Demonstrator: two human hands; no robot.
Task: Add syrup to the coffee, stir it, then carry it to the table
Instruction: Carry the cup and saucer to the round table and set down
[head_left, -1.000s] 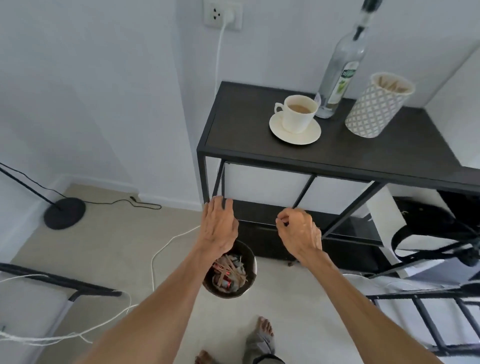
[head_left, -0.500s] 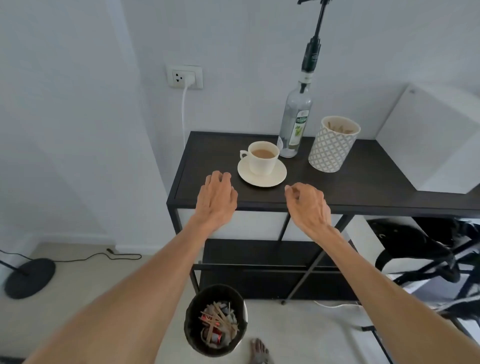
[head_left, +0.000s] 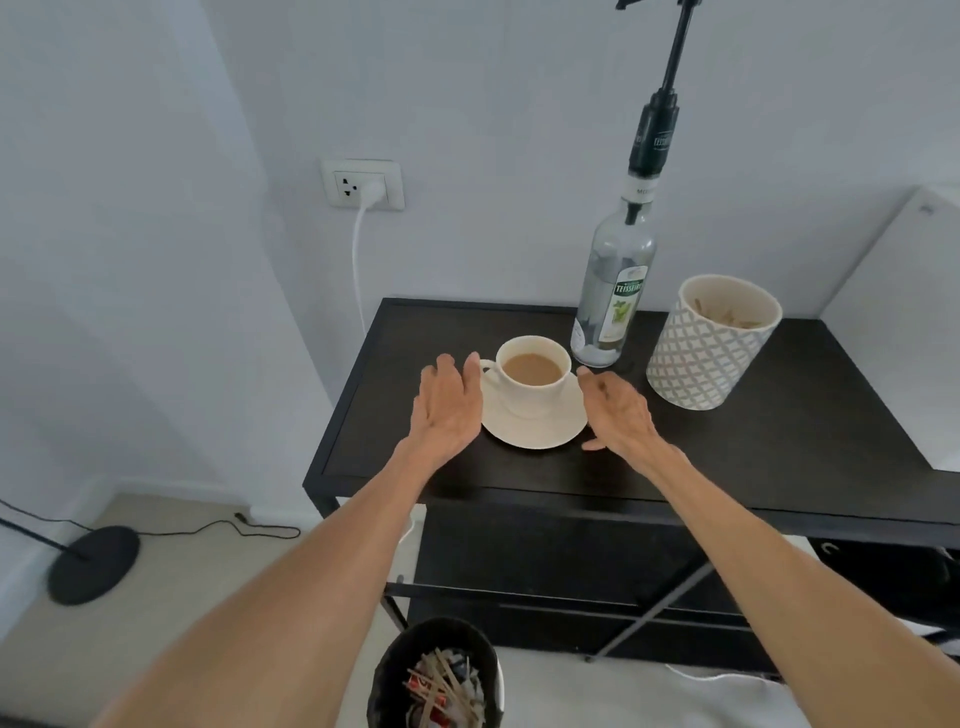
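A white cup (head_left: 531, 375) of milky coffee was seen standing on a white saucer (head_left: 535, 422) on a dark shelf top (head_left: 779, 441). The left hand (head_left: 445, 410) was held open, fingers spread, its fingertips just beside the cup handle. The right hand (head_left: 618, 410) was held open too, its fingers at the saucer's other rim; contact could not be judged. Beyond the right fingertips a clear syrup bottle (head_left: 613, 296) with a tall black pump was placed upright, with a patterned white container (head_left: 709, 343) further out on that side.
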